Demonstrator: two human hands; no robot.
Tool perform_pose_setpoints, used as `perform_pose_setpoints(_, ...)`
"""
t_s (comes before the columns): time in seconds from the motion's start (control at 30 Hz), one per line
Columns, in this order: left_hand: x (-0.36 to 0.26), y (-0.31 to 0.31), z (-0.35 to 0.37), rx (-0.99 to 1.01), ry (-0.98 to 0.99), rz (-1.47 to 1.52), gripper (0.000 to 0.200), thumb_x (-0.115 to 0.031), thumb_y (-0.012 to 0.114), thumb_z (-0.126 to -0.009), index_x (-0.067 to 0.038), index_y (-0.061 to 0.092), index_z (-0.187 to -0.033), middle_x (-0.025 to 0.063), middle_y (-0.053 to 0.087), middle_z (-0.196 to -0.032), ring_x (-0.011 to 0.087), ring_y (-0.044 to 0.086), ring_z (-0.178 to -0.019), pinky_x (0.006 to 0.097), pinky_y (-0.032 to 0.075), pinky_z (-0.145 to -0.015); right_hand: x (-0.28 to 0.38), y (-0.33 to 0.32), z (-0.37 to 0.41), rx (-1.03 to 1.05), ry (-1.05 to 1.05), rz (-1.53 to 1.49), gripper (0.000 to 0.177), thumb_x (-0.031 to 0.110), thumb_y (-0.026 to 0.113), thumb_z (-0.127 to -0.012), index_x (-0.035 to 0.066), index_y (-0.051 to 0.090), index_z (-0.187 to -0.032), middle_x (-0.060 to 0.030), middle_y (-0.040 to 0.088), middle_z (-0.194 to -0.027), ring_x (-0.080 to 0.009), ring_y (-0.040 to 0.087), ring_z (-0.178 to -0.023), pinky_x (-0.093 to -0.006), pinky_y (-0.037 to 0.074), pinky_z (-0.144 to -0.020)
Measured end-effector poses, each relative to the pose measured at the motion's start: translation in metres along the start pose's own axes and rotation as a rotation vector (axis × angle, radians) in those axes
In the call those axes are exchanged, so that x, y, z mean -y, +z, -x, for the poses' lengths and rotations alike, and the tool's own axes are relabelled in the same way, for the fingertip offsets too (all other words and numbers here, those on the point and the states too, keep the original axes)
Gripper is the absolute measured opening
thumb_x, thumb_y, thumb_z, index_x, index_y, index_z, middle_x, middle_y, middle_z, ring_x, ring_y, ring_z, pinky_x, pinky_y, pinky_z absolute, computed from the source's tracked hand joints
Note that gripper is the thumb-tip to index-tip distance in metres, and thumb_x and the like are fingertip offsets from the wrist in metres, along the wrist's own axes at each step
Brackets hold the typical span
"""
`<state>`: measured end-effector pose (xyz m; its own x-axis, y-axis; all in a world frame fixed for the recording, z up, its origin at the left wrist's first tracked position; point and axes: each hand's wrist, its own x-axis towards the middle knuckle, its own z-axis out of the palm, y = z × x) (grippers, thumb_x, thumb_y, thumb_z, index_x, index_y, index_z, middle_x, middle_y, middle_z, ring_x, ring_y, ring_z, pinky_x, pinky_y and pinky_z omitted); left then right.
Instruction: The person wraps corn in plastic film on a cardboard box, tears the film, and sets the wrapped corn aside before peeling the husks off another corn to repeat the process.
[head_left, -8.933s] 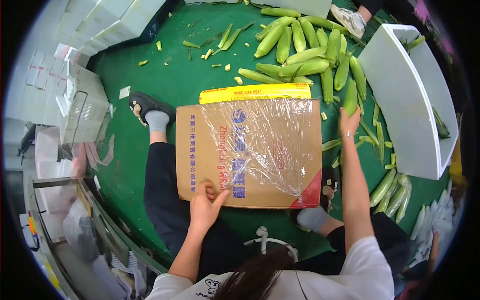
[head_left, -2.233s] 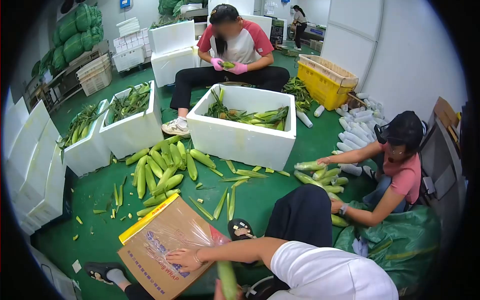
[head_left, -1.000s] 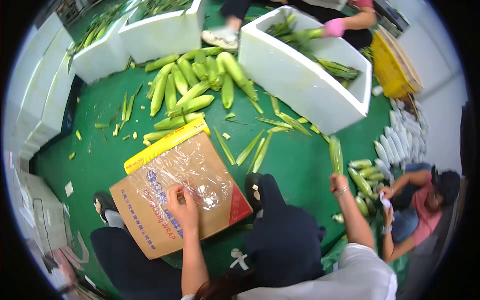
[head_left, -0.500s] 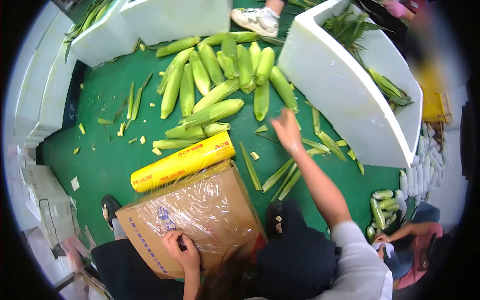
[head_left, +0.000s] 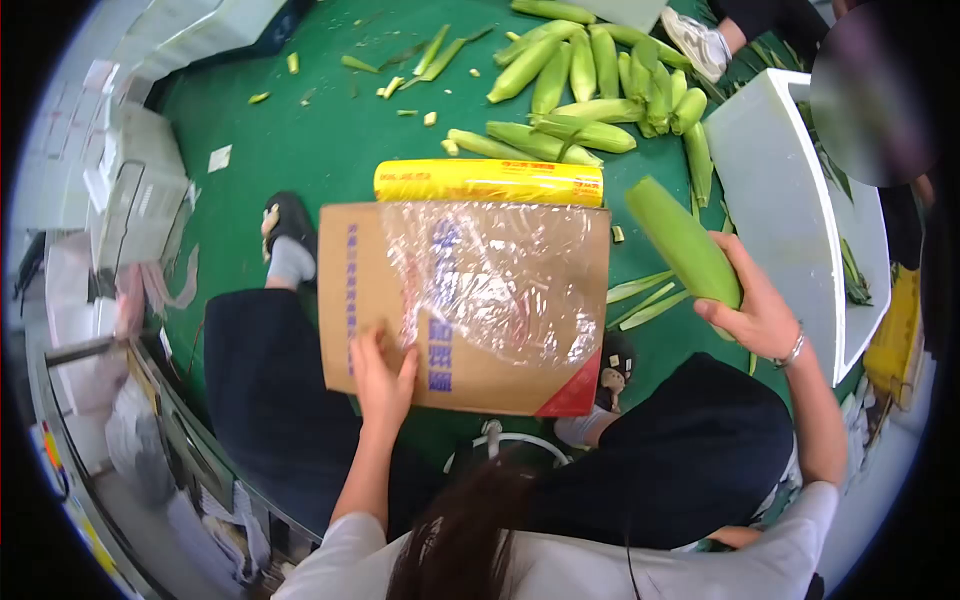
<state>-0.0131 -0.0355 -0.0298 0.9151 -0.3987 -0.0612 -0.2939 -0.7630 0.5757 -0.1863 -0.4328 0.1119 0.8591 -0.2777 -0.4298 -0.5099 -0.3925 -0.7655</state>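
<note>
My right hand [head_left: 755,305] is wrapped round the lower end of a green corn ear [head_left: 685,240], raised to the right of the cardboard box [head_left: 350,290]. Clear plastic film [head_left: 520,270] covers much of the box top. My left hand [head_left: 383,375] rests over the lower left part of the box, with its fingers apart and nothing in them. Along the far edge of the box lies a yellow roll [head_left: 490,181] of film. Beyond it, several husked-leaf corn ears [head_left: 600,65] are piled on the green floor [head_left: 330,130].
A white bin [head_left: 775,200] with leaves in it stands at the right. Another person's shoe [head_left: 697,45] is beside the pile at the top. Loose husk strips [head_left: 640,290] and cut pieces lie on the floor. Cartons [head_left: 145,190] stand at the left.
My right hand has closed round a corn ear and brought it back beside the box. My left hand has opened out on the box. The view has turned and shifted.
</note>
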Motion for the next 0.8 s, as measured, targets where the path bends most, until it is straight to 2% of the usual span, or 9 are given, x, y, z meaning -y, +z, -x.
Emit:
perform_pose_setpoints(0.13, -0.01, -0.007, -0.009, -0.014, 0.196, -0.065, 0.06, -0.013, 0.076, -0.074, 0.0, 0.046, -0.123, 0.02, 0.048, -0.11, 0.0377, 0.049, -0.101, 0.0428, 0.041, -0.09, 0.041, 0.061, -0.018, 0.16, -0.368, 0.126, 0.054, 0.032, 0.06, -0.092, 0.0, 0.044, -0.132, -0.0112, 0.059, -0.114, -0.0161, 0.057, -0.101, -0.0313, 0.047, -0.087)
perform_pose_setpoints(0.3, 0.008, 0.007, -0.02, 0.023, 0.252, -0.103, 0.055, -0.011, 0.078, -0.07, 0.001, 0.053, -0.117, 0.018, 0.054, -0.103, 0.0359, 0.052, -0.096, 0.0396, 0.043, -0.088, 0.036, 0.196, -0.043, 0.155, 0.066, -0.825, 0.062, 0.047, 0.043, -0.098, -0.003, 0.042, -0.134, -0.0162, 0.055, -0.127, -0.0234, 0.053, -0.116, -0.0329, 0.041, -0.1)
perform_pose_setpoints(0.37, -0.012, -0.02, -0.015, 0.098, 0.158, 0.075, 0.042, -0.015, 0.073, -0.08, 0.002, 0.056, -0.115, 0.0149, 0.058, -0.106, 0.0299, 0.056, -0.099, 0.037, 0.044, -0.09, 0.052, 0.217, -0.031, 0.227, 0.069, -1.36, 0.046, 0.025, 0.048, -0.098, -0.001, 0.041, -0.135, -0.0097, 0.062, -0.113, -0.0181, 0.06, -0.104, -0.0292, 0.046, -0.091)
perform_pose_setpoints(0.4, -0.031, -0.041, -0.008, 0.199, 0.004, 0.515, 0.036, -0.017, 0.068, -0.086, 0.0, 0.056, -0.115, 0.0133, 0.058, -0.106, 0.026, 0.057, -0.098, 0.0377, 0.045, -0.088, 0.063, 0.227, -0.022, 0.218, 0.058, -1.367, 0.046, 0.025, 0.048, -0.098, -0.001, 0.041, -0.135, -0.0097, 0.062, -0.113, -0.0181, 0.06, -0.104, -0.0292, 0.046, -0.091)
perform_pose_setpoints(0.43, -0.046, -0.057, 0.002, 0.301, -0.164, 0.951, 0.03, -0.018, 0.062, -0.092, -0.002, 0.056, -0.116, 0.0118, 0.058, -0.106, 0.022, 0.057, -0.097, 0.0384, 0.045, -0.086, 0.078, 0.235, -0.008, -0.12, -0.206, -0.912, 0.047, 0.02, 0.051, -0.096, -0.002, 0.04, -0.136, -0.0102, 0.062, -0.113, -0.0198, 0.06, -0.104, -0.0305, 0.045, -0.092)
perform_pose_setpoints(0.47, -0.054, -0.065, 0.014, 0.404, -0.103, 1.13, 0.033, -0.024, 0.051, -0.099, -0.003, 0.051, -0.125, 0.009, 0.059, -0.111, 0.0168, 0.057, -0.102, 0.0338, 0.044, -0.09, 0.092, 0.24, 0.01, -0.43, -0.438, -0.424, 0.05, 0.014, 0.055, -0.093, -0.002, 0.039, -0.137, -0.0106, 0.062, -0.113, -0.0215, 0.06, -0.103, -0.0317, 0.045, -0.093)
perform_pose_setpoints(0.57, -0.084, -0.053, 0.061, 0.306, -0.024, 1.302, 0.052, -0.041, 0.039, -0.102, -0.004, 0.036, -0.138, 0.0125, 0.06, -0.109, 0.0225, 0.059, -0.103, 0.0373, 0.046, -0.092, 0.131, 0.252, 0.071, -0.551, -0.563, 0.176, 0.058, 0.006, 0.06, -0.086, -0.002, 0.037, -0.139, -0.0125, 0.062, -0.112, -0.0237, 0.06, -0.102, -0.0339, 0.043, -0.094)
perform_pose_setpoints(0.67, -0.068, -0.068, 0.075, 0.636, -0.177, 1.682, 0.061, -0.055, 0.032, -0.099, -0.005, 0.039, -0.133, 0.0138, 0.059, -0.104, 0.0253, 0.061, -0.094, 0.0408, 0.049, -0.085, 0.141, 0.241, 0.122, -0.308, -0.456, -0.264, 0.054, 0.003, 0.061, -0.085, -0.002, 0.04, -0.135, -0.0157, 0.058, -0.117, -0.0214, 0.06, -0.102, -0.0347, 0.046, -0.091)
perform_pose_setpoints(0.8, -0.072, -0.072, 0.102, 0.877, -0.197, 1.869, 0.075, -0.065, 0.015, -0.095, -0.004, 0.04, -0.129, 0.018, 0.058, -0.102, 0.0292, 0.061, -0.091, 0.0452, 0.051, -0.084, 0.11, 0.228, 0.144, -0.41, -0.29, -0.395, 0.031, 0.005, 0.06, -0.088, -0.004, 0.053, -0.117, -0.0098, 0.066, -0.097, -0.0149, 0.062, -0.086, -0.0271, 0.048, -0.079)
